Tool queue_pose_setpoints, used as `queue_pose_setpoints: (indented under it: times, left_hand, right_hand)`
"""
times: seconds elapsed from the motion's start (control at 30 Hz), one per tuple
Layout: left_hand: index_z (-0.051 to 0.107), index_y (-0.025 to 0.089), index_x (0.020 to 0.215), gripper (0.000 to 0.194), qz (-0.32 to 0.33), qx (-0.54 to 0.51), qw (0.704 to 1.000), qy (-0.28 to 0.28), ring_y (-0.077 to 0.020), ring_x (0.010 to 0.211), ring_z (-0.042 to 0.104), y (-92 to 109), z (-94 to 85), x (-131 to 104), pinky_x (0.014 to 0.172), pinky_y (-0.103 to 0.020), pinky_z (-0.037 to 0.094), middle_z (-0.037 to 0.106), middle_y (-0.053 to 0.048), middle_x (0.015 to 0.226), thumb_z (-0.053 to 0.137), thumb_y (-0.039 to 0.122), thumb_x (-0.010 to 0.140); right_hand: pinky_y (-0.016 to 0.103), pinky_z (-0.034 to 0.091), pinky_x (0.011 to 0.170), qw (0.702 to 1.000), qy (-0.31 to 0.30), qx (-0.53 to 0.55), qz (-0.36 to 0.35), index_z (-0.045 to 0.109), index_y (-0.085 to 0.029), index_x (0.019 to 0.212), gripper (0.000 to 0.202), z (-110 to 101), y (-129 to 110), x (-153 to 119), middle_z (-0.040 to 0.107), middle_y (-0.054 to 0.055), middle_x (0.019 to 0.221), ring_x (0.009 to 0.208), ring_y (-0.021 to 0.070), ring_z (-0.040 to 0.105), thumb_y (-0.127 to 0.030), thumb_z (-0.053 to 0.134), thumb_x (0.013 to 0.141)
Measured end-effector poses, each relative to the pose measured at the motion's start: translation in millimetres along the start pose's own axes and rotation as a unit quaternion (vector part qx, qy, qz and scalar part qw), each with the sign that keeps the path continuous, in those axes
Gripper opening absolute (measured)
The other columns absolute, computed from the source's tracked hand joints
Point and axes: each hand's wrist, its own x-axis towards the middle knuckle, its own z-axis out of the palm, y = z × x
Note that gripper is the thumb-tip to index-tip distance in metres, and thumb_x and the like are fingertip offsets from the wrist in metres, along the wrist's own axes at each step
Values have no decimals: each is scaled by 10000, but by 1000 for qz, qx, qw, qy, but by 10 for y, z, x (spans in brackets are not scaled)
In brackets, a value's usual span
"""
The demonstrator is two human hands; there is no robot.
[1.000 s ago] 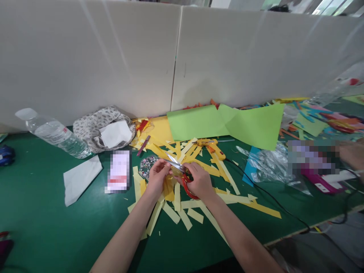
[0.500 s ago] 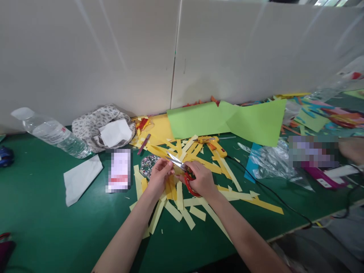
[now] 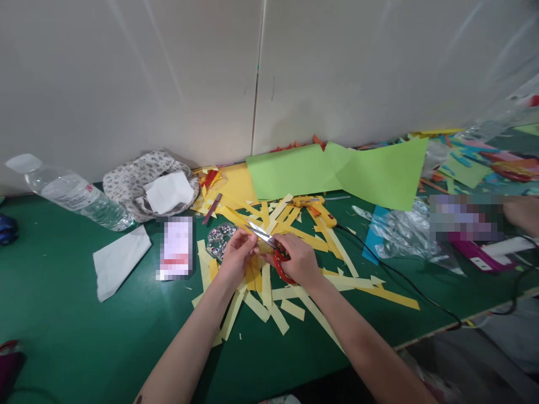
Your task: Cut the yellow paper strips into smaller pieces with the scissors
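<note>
My right hand [image 3: 297,258] grips a pair of scissors [image 3: 281,267] by the red handles, with the silver blades pointing up and left. The blades look slightly apart. Just left of them, the fingers of my left hand [image 3: 237,255] are pinched together near the blade tips; whatever they hold is too small and covered to make out. Beneath both hands lie many yellow paper strips [image 3: 266,289], pale and darker ones, crossing each other. A round floral-patterned item [image 3: 219,240] rests beside my left hand, partly hidden by it.
Behind the strips are a yellow glue gun [image 3: 315,207] with a black cord and green paper sheets [image 3: 290,173]. To the left stand a tilted water bottle [image 3: 78,193], a patterned cloth bag [image 3: 138,179], a napkin [image 3: 121,264] and a phone [image 3: 177,247]. Clear plastic [image 3: 404,233] lies right; another person's hand [image 3: 522,216] is beyond.
The view has shifted slightly. Both hands stay nearly in place, with the scissors still in my right hand and the left fingers still pinched near the blades.
</note>
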Motion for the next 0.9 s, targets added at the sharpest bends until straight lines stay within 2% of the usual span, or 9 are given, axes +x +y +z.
queue_pose_setpoints:
  times: [0.2,0.3,0.5,0.9]
  left_hand:
    - [541,189,726,223,-2,-4,1000,26,-53,498,512,5,2,-6,470,-157,394,545,59,589,740,258,650]
    - [527,192,722,233,-5,0,1000,23,-61,499,515,-8,-6,-11,470,-162,392,541,61,570,738,263,651]
    - [542,196,734,227,-8,11,1000,18,-72,513,524,-37,-18,-8,460,-162,391,546,53,556,734,294,662]
    - [580,193,743,159,-12,13,1000,-7,-66,527,513,-10,16,-19,488,-177,434,541,44,612,706,279,700]
  right_hand:
    - [302,445,658,1000,6,4,-3,534,-151,1059,486,-25,-30,28,575,81,818,772,198,535,-501,605,729]
    - [317,440,685,1000,-3,-10,9,528,-149,1079,523,-30,-40,35,560,87,846,807,212,523,-527,596,724]
    - [313,437,695,999,-30,-17,19,529,-143,1070,511,-16,-44,29,565,91,860,817,214,524,-518,595,730]
    - [270,431,625,1000,-17,-11,13,548,-167,976,407,-16,-29,11,577,71,798,742,182,540,-504,580,751]
